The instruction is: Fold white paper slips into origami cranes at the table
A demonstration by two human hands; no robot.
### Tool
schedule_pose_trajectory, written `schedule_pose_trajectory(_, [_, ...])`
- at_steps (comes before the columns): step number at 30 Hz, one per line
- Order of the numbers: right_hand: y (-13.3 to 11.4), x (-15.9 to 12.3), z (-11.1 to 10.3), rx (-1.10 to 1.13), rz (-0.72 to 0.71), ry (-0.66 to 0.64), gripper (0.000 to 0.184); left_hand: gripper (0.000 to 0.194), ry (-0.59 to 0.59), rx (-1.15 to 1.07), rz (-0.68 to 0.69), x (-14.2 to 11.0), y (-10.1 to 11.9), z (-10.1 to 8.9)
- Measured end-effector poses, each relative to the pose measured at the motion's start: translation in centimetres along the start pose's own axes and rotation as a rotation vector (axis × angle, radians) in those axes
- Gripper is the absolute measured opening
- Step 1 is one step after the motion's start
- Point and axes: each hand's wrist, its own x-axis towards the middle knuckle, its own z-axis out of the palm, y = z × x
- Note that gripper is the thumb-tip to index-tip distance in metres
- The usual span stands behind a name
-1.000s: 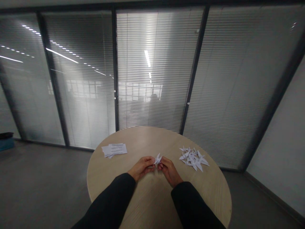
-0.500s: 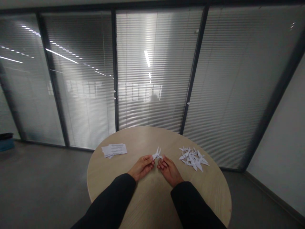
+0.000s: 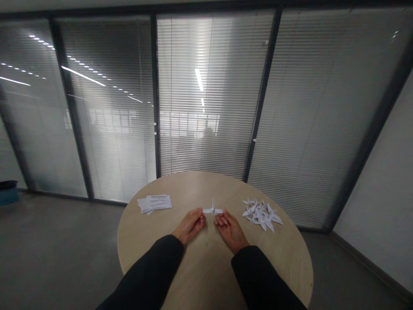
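Note:
A small white origami crane (image 3: 213,210) is between my hands, its wings spread flat to each side and its neck pointing up. My left hand (image 3: 191,224) is at the left wing tip, fingertips pinching it. My right hand (image 3: 229,229) is at the right wing tip, with thumb and fingers closed around it. Both hands are just above the pale wooden round table (image 3: 206,262), and black sleeves cover my forearms.
A heap of several white paper cranes (image 3: 261,214) lies to the right of my hands. A small stack of printed paper sheets (image 3: 154,203) lies to the left. Beyond the table's far rim stands a glass partition with blinds (image 3: 206,86).
The crane has turned and now shows its wings spread sideways, level between my hands. My hands have moved slightly apart, and my left hand has dropped a little.

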Motion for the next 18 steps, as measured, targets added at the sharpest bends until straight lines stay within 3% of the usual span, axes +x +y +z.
schedule_pose_trajectory(11, [-0.2,0.1,-0.3,-0.018,0.013,0.0,0.03,0.028,-0.034,0.051,-0.037,-0.4,0.5,-0.2])
schedule_pose_trajectory(14, [-0.3,-0.1,-0.2,-0.058,0.057,-0.011,0.028,0.04,-0.074,-0.01,-0.038,-0.7,1.1,0.0])
schedule_pose_trajectory(18, [-0.2,-0.3,-0.1,-0.141,0.111,-0.048,0.028,0.041,-0.081,0.044,0.0,-0.9,1.7,0.6])
